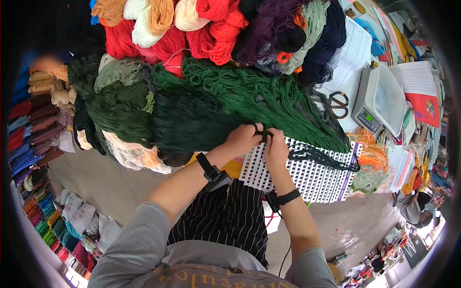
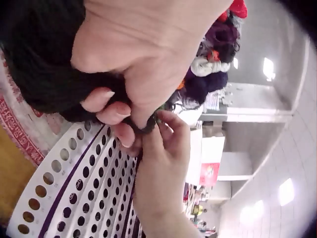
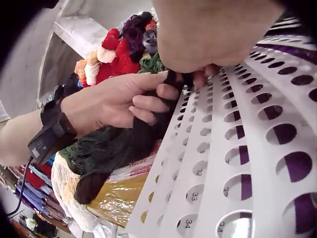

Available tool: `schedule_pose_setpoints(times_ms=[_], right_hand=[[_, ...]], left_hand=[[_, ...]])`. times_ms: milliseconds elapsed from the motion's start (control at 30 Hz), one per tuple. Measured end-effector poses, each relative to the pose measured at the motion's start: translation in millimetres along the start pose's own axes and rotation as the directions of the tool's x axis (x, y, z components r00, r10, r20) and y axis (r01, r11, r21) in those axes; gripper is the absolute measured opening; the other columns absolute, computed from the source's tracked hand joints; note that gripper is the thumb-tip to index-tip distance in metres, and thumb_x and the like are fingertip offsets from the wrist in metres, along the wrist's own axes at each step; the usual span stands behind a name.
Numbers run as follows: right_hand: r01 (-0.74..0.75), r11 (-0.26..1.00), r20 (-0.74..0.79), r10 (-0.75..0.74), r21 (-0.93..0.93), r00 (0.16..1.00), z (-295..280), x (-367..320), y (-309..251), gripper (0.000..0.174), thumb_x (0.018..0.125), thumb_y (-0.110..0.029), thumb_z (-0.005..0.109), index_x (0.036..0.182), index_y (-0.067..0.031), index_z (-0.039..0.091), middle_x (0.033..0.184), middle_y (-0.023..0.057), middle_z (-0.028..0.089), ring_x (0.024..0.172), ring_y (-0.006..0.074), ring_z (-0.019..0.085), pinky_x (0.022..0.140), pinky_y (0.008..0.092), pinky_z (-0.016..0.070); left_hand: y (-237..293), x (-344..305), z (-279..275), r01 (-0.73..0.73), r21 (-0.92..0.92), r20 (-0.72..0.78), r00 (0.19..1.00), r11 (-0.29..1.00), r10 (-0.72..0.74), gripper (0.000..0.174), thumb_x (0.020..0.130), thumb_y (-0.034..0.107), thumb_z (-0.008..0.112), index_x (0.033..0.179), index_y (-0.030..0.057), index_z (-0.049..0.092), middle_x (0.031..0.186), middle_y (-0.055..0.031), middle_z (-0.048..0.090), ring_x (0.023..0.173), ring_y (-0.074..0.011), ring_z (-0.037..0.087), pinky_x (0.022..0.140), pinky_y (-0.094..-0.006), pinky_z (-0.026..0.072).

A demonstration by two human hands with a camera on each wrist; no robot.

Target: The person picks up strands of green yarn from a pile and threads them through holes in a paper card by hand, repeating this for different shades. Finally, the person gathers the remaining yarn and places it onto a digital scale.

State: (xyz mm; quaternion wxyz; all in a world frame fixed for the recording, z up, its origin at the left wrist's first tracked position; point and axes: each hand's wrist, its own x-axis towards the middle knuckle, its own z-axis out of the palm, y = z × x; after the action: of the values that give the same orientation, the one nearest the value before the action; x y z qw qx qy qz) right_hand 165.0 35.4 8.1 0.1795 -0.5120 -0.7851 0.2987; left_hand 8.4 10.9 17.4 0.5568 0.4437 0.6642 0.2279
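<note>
Both hands meet over the front of a dark green yarn heap. My left hand [image 1: 241, 140] curls its fingers round a bundle of dark green yarn [image 3: 148, 130], which trails back into the heap [image 1: 192, 117]. Close against it, my right hand [image 1: 276, 151] pinches the end of the same dark yarn between thumb and fingers; the pinch is partly hidden. Under the hands lie white cards with rows of punched holes [image 1: 314, 180], some numbered in the right wrist view. Loose dark green strands [image 1: 321, 158] lie across the cards to the right of the hands.
Red, white, orange and purple skeins [image 1: 216, 29] are piled at the back. To the right are black-handled scissors [image 1: 339, 104], a digital scale [image 1: 379, 101], printed sheets [image 1: 348, 53] and an orange yarn bundle [image 1: 372, 151]. Shelves of coloured yarn [image 1: 43, 120] stand on the left.
</note>
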Motion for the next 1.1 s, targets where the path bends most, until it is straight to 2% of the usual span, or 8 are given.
schedule_pose_setpoints(times_ms=[167, 267, 333, 600, 733, 800, 933, 1100], right_hand=[[0.051, 0.979, 0.060, -0.040, -0.196, 0.997, 4.3, 8.6, -10.0, 0.027, 0.075, -0.010, 0.066, 0.101, -0.0110, 0.059, 0.093, 0.0068, 0.058, 0.069, 0.0264, 0.062, 0.058, 0.0363, 0.0503], [0.030, 0.981, 0.075, -0.016, -0.190, 0.997, 5.8, 9.2, -10.7, 0.027, 0.073, -0.011, 0.068, 0.099, -0.0135, 0.061, 0.090, 0.0045, 0.058, 0.069, 0.0254, 0.062, 0.057, 0.0359, 0.0500], [0.023, 0.983, 0.075, -0.010, -0.183, 0.997, 5.7, 9.2, -10.7, 0.027, 0.071, -0.012, 0.069, 0.098, -0.0145, 0.062, 0.089, 0.0035, 0.057, 0.069, 0.0251, 0.062, 0.057, 0.0358, 0.0499], [0.061, 0.992, 0.061, -0.055, -0.109, 0.997, 4.1, 10.4, -5.9, 0.026, 0.073, -0.013, 0.069, 0.097, -0.0130, 0.061, 0.086, 0.0051, 0.058, 0.068, 0.0263, 0.062, 0.058, 0.0380, 0.0500], [-0.043, 0.994, 0.091, 0.052, -0.103, 0.994, 7.3, 0.9, 6.0, 0.026, 0.075, -0.012, 0.067, 0.099, -0.0110, 0.057, 0.086, 0.0088, 0.060, 0.068, 0.0302, 0.062, 0.058, 0.0402, 0.0495], [-0.242, 0.967, 0.060, 0.237, 0.075, 0.970, 6.4, -2.4, 9.1, 0.026, 0.077, -0.011, 0.064, 0.099, -0.0092, 0.051, 0.089, 0.0121, 0.062, 0.069, 0.0348, 0.062, 0.059, 0.0428, 0.0491], [-0.230, 0.955, 0.002, 0.234, 0.185, 0.972, 8.9, -0.1, 14.1, 0.024, 0.077, -0.008, 0.062, 0.097, -0.0056, 0.048, 0.093, 0.0159, 0.061, 0.072, 0.0369, 0.061, 0.062, 0.0435, 0.0492], [-0.266, 0.963, 0.098, 0.261, 0.050, 0.960, 6.9, 0.3, 16.4, 0.025, 0.076, -0.013, 0.063, 0.097, -0.0062, 0.049, 0.096, 0.0143, 0.059, 0.071, 0.0368, 0.061, 0.060, 0.0415, 0.0494]], left_hand=[[3.7, -15.8, 0.5, -0.049, 0.322, -0.247, 0.960, 0.945, 0.134, 0.022, 0.086, 0.024, 0.061, 0.101, 0.0078, 0.061, 0.070, -0.0172, 0.063, 0.066, -0.0355, 0.062, 0.057, -0.0390, 0.0477], [1.3, -21.4, 0.2, 0.039, 0.085, -0.325, 0.946, 0.996, -0.009, 0.019, 0.089, 0.024, 0.060, 0.096, 0.0056, 0.062, 0.061, -0.0113, 0.058, 0.050, -0.0255, 0.055, 0.049, -0.0329, 0.0420], [14.8, -33.1, -17.4, 0.245, -0.823, 0.155, 0.965, 0.512, -0.213, 0.022, 0.092, 0.026, 0.059, 0.091, 0.0037, 0.062, 0.058, 0.0005, 0.046, 0.043, -0.0100, 0.039, 0.042, -0.0247, 0.0299], [46.0, -104.1, -128.4, -0.119, -0.971, -0.182, 0.931, 0.207, -0.317, 0.021, 0.095, 0.023, 0.055, 0.100, 0.0019, 0.058, 0.062, 0.0069, 0.037, 0.047, -0.0021, 0.030, 0.042, -0.0183, 0.0195], [32.3, -104.8, -130.0, -0.113, -0.056, -0.912, 0.409, 0.992, -0.005, 0.026, 0.096, 0.022, 0.055, 0.103, 0.0009, 0.068, 0.066, 0.0039, 0.057, 0.051, -0.0010, 0.041, 0.044, -0.0206, 0.0301], [17.8, -85.9, -103.7, -0.105, 0.245, -0.858, 0.440, 0.964, 0.266, 0.023, 0.095, 0.023, 0.056, 0.100, 0.0046, 0.068, 0.063, -0.0036, 0.063, 0.057, -0.0184, 0.062, 0.054, -0.0347, 0.0490], [1.9, -38.4, -13.4, 0.088, 0.593, -0.360, 0.918, 0.800, 0.166, 0.023, 0.088, 0.032, 0.061, 0.105, 0.0178, 0.067, 0.062, -0.0100, 0.062, 0.057, -0.0263, 0.062, 0.050, -0.0373, 0.0483], [-23.6, -8.7, 0.3, -0.128, 0.632, -0.287, 0.878, 0.764, 0.384, 0.020, 0.085, 0.030, 0.061, 0.102, 0.0179, 0.065, 0.056, -0.0105, 0.059, 0.054, -0.0290, 0.061, 0.048, -0.0400, 0.0473]])
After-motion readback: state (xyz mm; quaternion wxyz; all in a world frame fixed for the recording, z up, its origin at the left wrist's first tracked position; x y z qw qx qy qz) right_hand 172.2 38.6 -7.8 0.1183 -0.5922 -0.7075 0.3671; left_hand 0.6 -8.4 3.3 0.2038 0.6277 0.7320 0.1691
